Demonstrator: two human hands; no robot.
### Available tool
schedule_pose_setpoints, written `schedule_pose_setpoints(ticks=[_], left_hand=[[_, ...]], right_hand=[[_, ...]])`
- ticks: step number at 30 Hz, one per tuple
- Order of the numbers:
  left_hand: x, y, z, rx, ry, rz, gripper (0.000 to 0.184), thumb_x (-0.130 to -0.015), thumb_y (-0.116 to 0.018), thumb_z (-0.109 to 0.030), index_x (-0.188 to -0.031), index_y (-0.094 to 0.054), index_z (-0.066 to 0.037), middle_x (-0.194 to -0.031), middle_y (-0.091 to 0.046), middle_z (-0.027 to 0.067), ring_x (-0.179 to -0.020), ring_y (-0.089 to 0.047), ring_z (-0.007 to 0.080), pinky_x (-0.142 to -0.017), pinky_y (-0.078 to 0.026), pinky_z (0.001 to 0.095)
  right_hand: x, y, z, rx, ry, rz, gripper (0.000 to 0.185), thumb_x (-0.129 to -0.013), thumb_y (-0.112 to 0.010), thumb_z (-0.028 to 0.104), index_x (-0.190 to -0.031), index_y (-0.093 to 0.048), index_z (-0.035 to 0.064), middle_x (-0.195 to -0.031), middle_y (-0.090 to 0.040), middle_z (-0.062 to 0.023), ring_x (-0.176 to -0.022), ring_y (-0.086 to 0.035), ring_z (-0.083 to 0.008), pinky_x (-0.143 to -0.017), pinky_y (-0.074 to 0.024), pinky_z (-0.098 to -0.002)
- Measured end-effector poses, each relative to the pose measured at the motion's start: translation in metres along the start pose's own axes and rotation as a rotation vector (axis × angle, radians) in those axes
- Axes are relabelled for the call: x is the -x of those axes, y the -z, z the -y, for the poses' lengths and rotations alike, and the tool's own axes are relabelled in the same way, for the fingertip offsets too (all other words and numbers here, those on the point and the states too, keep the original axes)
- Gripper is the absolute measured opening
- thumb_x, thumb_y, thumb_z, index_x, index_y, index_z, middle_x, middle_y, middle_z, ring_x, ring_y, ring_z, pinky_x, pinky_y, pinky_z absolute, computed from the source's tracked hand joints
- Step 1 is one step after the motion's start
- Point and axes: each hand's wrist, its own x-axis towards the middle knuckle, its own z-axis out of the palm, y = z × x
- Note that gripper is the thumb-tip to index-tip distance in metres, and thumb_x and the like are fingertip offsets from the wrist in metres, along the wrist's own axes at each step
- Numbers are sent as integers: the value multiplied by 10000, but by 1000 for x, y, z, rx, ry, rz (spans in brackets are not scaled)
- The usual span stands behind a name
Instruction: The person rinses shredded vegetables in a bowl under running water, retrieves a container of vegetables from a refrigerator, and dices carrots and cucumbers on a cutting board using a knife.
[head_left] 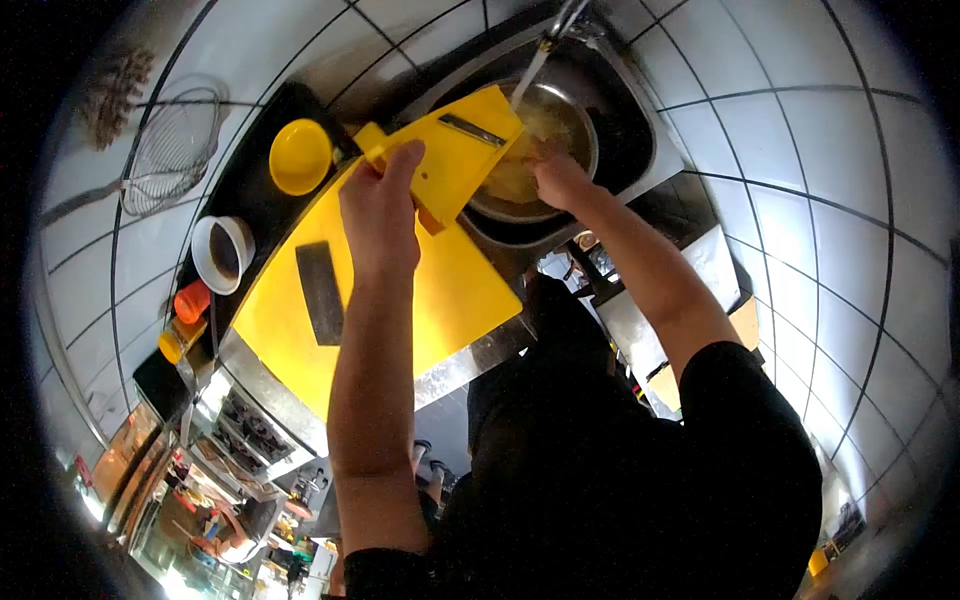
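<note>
My left hand (382, 210) grips a yellow mandoline slicer (440, 150) with a slanted metal blade, held tilted over the sink's near left edge. A round metal pan (585, 165) sits in the sink, holding cloudy brownish water. Down inside it is my right hand (562, 182), beside the slicer's lower edge; its fingers are hidden, so I cannot see what they touch. Below my left forearm, a large yellow cutting board (450, 290) lies on the counter with a dark rectangular slab (319, 293) on it.
Water runs from the faucet (545, 45) at the sink (640, 140). Along the left wall stand a yellow bowl (300, 157), a white bowl (222, 255) with dark contents and an orange container (192, 300). A wire skimmer (170, 150) hangs on the tiles.
</note>
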Motion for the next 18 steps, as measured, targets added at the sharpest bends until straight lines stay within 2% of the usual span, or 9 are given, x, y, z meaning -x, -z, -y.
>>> schedule_pose_setpoints(ticks=[2, 5, 8, 11, 14, 17, 18], left_hand=[[-10, -25, -21, -193, 9, -21, 236, -960, -736, -196, -1058, -718, 17, -930, -736, 92, -827, -708, 159, -751, -551, 300], [-32, -52, -34, -224, -7, 22, 266, -956, -730, -212, -1070, -720, 28, -933, -737, 99, -830, -708, 164, -756, -550, 301], [-62, -79, -41, -250, 2, 9, 422, -894, -786, -262, -1148, -695, 61, -987, -728, 136, -852, -712, 217, -777, -558, 339], [-94, -97, -44, -345, -27, 73, 501, -882, -791, -303, -1195, -679, 71, -1046, -716, 160, -898, -717, 249, -776, -566, 365], [-98, -105, -56, -418, -82, 141, 533, -893, -770, -330, -1226, -668, 75, -1081, -711, 181, -936, -723, 264, -777, -575, 384], [-100, -105, -59, -444, -116, 134, 549, -898, -755, -331, -1246, -656, 82, -1089, -714, 198, -944, -727, 274, -793, -583, 394], [-101, -104, -60, -452, -125, 120, 554, -897, -753, -328, -1252, -652, 84, -1089, -716, 203, -943, -728, 278, -801, -586, 397]], right_hand=[[0, -6, -5, -111, -31, 9, 477, -917, -636, 82, -1394, -642, 79, -1653, -269, -266, -1468, -393, -439, -1200, -400, -480], [14, 22, 5, -153, -28, 12, 511, -922, -639, 99, -1430, -601, 57, -1658, -245, -271, -1456, -416, -434, -1165, -447, -475], [18, 35, 6, -176, -70, 70, 520, -918, -648, 116, -1432, -588, 65, -1640, -291, -270, -1434, -439, -426, -1119, -490, -482], [16, 37, 3, -229, -100, 23, 427, -921, -644, 119, -1346, -652, 83, -1499, -506, -245, -1305, -574, -394, -1015, -542, -487], [23, 49, -8, -462, -324, -19, 341, -915, -648, 116, -1249, -701, 82, -1273, -668, -196, -1109, -689, -364, -903, -569, -482], [37, 66, -18, -560, -398, -199, 274, -940, -667, 156, -1192, -729, 67, -1063, -721, -154, -982, -732, -323, -826, -578, -447], [39, 71, -19, -592, -350, -359, 264, -949, -677, 161, -1189, -731, 66, -1055, -727, -150, -967, -736, -309, -817, -582, -432]])
